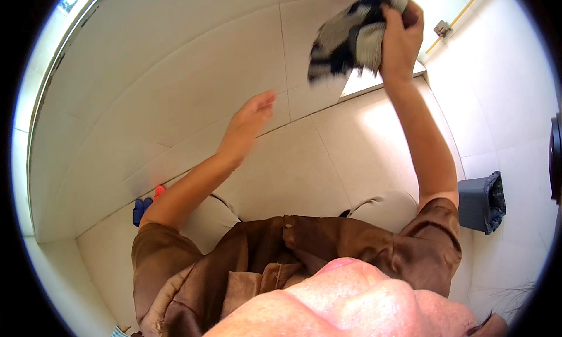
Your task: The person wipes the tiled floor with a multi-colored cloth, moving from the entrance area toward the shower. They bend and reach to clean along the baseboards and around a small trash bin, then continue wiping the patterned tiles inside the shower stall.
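A patterned cloth [345, 47] hangs at the far side, right of centre, before the pale wall [175, 85]. The person's right hand [404, 44] is clamped on its right edge. The left hand [250, 121], blurred, hovers nearer and left, apart from the cloth, fingers loosely extended. A grey bin [474, 205] stands right; blue shoes [139, 211] lie left.

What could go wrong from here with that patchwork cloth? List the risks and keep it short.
1. Only the right hand grips the patchwork cloth, so it could slip and drop to the floor.
2. The open left hand is well apart from the cloth, so it might be too late to catch it.
3. The cloth's lower edge hangs loose and might brush the pale wall, though depth is hard to judge.
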The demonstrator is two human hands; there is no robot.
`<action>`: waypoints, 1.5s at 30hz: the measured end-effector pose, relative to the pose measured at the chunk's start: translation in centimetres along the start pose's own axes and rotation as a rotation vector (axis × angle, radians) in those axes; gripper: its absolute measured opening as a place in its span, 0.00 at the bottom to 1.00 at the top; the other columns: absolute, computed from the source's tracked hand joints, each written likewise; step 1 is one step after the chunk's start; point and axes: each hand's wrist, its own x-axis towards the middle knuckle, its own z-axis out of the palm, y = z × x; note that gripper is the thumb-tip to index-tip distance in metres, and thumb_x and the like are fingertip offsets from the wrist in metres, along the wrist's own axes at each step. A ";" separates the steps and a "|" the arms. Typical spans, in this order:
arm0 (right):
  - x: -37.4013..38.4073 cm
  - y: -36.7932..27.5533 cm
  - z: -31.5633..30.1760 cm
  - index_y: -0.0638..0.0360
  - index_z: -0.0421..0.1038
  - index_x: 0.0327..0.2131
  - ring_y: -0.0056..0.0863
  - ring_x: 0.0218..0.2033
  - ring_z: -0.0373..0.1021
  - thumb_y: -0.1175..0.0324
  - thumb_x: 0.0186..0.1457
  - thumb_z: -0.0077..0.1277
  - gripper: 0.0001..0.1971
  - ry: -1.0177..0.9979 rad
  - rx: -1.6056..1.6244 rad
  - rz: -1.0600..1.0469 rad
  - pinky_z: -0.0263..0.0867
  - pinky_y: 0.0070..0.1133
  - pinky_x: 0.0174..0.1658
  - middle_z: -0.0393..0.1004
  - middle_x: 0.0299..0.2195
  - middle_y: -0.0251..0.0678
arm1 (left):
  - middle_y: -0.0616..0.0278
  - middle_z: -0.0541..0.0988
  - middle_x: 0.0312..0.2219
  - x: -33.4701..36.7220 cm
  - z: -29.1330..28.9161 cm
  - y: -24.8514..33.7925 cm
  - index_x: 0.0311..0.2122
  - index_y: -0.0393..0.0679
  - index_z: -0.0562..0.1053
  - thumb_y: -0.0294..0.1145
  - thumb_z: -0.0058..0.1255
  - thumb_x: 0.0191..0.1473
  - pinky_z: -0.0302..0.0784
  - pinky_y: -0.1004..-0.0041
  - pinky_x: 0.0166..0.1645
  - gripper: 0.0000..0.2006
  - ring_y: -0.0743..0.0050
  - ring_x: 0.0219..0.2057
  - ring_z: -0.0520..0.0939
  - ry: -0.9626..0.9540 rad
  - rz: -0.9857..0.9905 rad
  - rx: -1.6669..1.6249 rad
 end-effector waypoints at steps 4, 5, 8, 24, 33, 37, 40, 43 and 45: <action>4.4 0.0 2.2 0.64 0.67 0.41 0.28 0.41 0.63 0.60 0.51 0.61 0.21 0.165 -0.136 0.044 0.61 0.23 0.48 0.65 0.40 0.38 | 0.58 0.73 0.52 -0.1 -2.4 -2.1 0.58 0.38 0.65 0.35 0.39 0.61 0.67 0.70 0.55 0.21 0.71 0.51 0.74 0.150 -0.163 -0.091; 4.9 1.2 2.6 0.64 0.68 0.39 0.28 0.39 0.63 0.61 0.50 0.61 0.19 0.209 -0.142 0.006 0.62 0.23 0.46 0.66 0.38 0.38 | 0.58 0.74 0.51 -0.2 -2.6 -2.5 0.57 0.38 0.66 0.35 0.39 0.61 0.69 0.70 0.54 0.20 0.71 0.49 0.75 0.168 -0.181 -0.102; 7.0 4.2 1.2 0.63 0.67 0.36 0.26 0.34 0.63 0.63 0.49 0.62 0.17 0.273 -0.391 -0.194 0.63 0.24 0.39 0.65 0.34 0.36 | 0.58 0.75 0.49 0.4 -2.0 -3.1 0.55 0.38 0.67 0.35 0.40 0.61 0.69 0.70 0.53 0.19 0.72 0.48 0.75 0.111 -0.212 -0.144; 5.8 2.7 0.9 0.59 0.64 0.30 0.19 0.29 0.60 0.68 0.49 0.58 0.11 0.146 -0.170 -0.081 0.61 0.20 0.35 0.63 0.26 0.29 | 0.61 0.78 0.44 0.2 -2.5 -4.2 0.51 0.40 0.71 0.34 0.40 0.61 0.71 0.71 0.51 0.16 0.74 0.44 0.76 0.043 -0.263 -0.142; 4.1 1.9 1.5 0.66 0.64 0.44 0.32 0.43 0.64 0.70 0.51 0.55 0.18 0.187 -0.343 -0.302 0.62 0.27 0.48 0.66 0.40 0.41 | 0.61 0.78 0.44 0.7 -3.3 -5.5 0.51 0.40 0.71 0.35 0.40 0.61 0.71 0.71 0.51 0.17 0.74 0.44 0.77 0.042 -0.272 -0.086; 0.5 0.9 3.3 0.68 0.63 0.47 0.54 0.46 0.62 0.72 0.53 0.52 0.18 -0.122 -0.673 -0.702 0.60 0.37 0.52 0.63 0.44 0.55 | 0.61 0.78 0.43 0.8 -3.9 -6.0 0.51 0.40 0.71 0.35 0.40 0.61 0.71 0.72 0.51 0.17 0.75 0.44 0.77 0.056 -0.295 -0.059; 3.0 2.2 2.1 0.69 0.63 0.46 0.55 0.46 0.62 0.73 0.55 0.48 0.16 0.060 -0.763 -0.720 0.60 0.38 0.50 0.62 0.44 0.57 | 0.61 0.78 0.43 0.8 -3.5 -5.9 0.51 0.40 0.71 0.35 0.40 0.61 0.71 0.72 0.50 0.17 0.76 0.43 0.77 0.034 -0.294 -0.032; 5.8 1.4 0.5 0.69 0.63 0.47 0.55 0.44 0.63 0.74 0.55 0.47 0.16 0.158 -0.707 -0.567 0.61 0.39 0.48 0.62 0.43 0.56 | 0.62 0.78 0.43 1.0 -3.3 -6.1 0.51 0.40 0.71 0.35 0.40 0.61 0.71 0.73 0.50 0.17 0.76 0.43 0.77 0.012 -0.274 -0.005; 5.1 0.1 1.4 0.67 0.63 0.47 0.56 0.44 0.63 0.74 0.55 0.48 0.16 0.058 -0.768 -0.683 0.61 0.39 0.48 0.61 0.43 0.56 | 0.62 0.78 0.43 1.0 -3.3 -6.1 0.51 0.40 0.71 0.35 0.40 0.61 0.71 0.73 0.50 0.17 0.76 0.43 0.76 0.014 -0.278 0.016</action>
